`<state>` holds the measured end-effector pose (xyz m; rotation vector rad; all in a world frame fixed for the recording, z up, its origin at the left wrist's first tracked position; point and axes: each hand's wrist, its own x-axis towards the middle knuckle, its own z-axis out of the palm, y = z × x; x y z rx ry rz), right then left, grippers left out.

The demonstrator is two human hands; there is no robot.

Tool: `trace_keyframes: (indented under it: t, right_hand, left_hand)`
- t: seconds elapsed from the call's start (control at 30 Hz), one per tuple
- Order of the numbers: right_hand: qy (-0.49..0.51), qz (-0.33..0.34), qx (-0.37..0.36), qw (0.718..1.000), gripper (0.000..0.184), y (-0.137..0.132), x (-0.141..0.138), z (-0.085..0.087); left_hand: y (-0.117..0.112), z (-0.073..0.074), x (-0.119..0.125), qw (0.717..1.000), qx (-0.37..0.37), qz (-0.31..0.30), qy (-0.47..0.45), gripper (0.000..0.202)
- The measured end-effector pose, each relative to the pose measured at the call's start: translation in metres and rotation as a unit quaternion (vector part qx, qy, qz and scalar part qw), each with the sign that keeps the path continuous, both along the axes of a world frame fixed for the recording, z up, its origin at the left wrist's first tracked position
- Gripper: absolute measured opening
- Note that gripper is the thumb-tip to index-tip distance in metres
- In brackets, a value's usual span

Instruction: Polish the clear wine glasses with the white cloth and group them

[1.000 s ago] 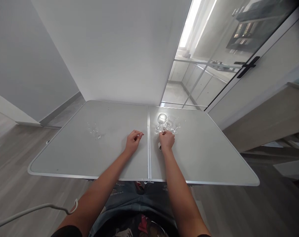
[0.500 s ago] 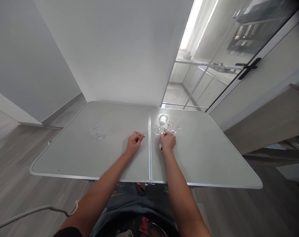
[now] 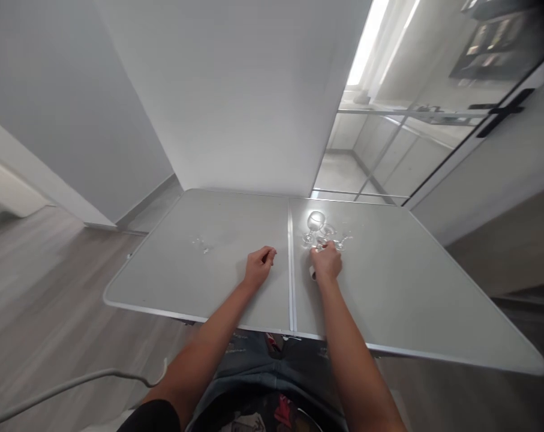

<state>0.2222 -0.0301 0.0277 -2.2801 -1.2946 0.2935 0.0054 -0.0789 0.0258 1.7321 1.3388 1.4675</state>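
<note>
My right hand (image 3: 326, 263) is at the near side of a cluster of clear glassware on the right half of the table. Its fingers are closed on a clear glass (image 3: 320, 243), whose shape they partly hide. Just behind stands a stemmed wine glass (image 3: 316, 221) with a rounded bowl, among several other clear pieces. A small pale cylinder (image 3: 312, 273) with a dark opening shows beside my right palm. Left of the table seam, my left hand (image 3: 259, 266) rests with curled fingers, and nothing shows in it.
More small clear glassware (image 3: 203, 245), hard to make out, lies on the left half of the grey table (image 3: 236, 216). A metal seam (image 3: 291, 270) splits the tabletop. A white wall (image 3: 245, 120) and a glazed door are behind it. A pale cable (image 3: 96, 375) hangs at lower left.
The view has swung left, so table and hands appear farther right. My right hand stays at the glass cluster with fingers closed. My left hand remains curled near the seam.
</note>
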Motion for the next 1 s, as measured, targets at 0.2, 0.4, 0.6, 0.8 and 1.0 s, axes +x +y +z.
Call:
trace_keyframes:
  t: [0.2, 0.4, 0.6, 0.8, 1.0]
  right_hand:
    - [0.0, 0.0, -0.025, 1.0, 0.034, 0.001, 0.001, -0.001]
    - [0.018, 0.007, -0.034, 0.999, 0.03, 0.001, 0.002, 0.002]
    - [0.021, 0.01, -0.025, 0.999, 0.027, 0.0, 0.002, 0.002]
    - [0.025, 0.014, -0.022, 0.999, 0.028, 0.0, 0.002, 0.002]
    - [0.027, 0.019, -0.028, 0.999, 0.031, 0.0, 0.002, 0.001]
  left_hand:
    - [-0.02, 0.007, -0.024, 0.981, 0.042, 0.185, -0.027, 0.027]
    - [-0.041, 0.004, -0.087, 0.923, 0.032, 0.378, -0.07, 0.032]
    - [-0.026, -0.001, -0.151, 0.869, -0.097, 0.485, -0.014, 0.045]
    - [-0.007, -0.008, -0.165, 0.908, -0.088, 0.409, -0.01, 0.048]
    - [0.008, 0.0, -0.16, 0.931, -0.079, 0.356, -0.014, 0.023]
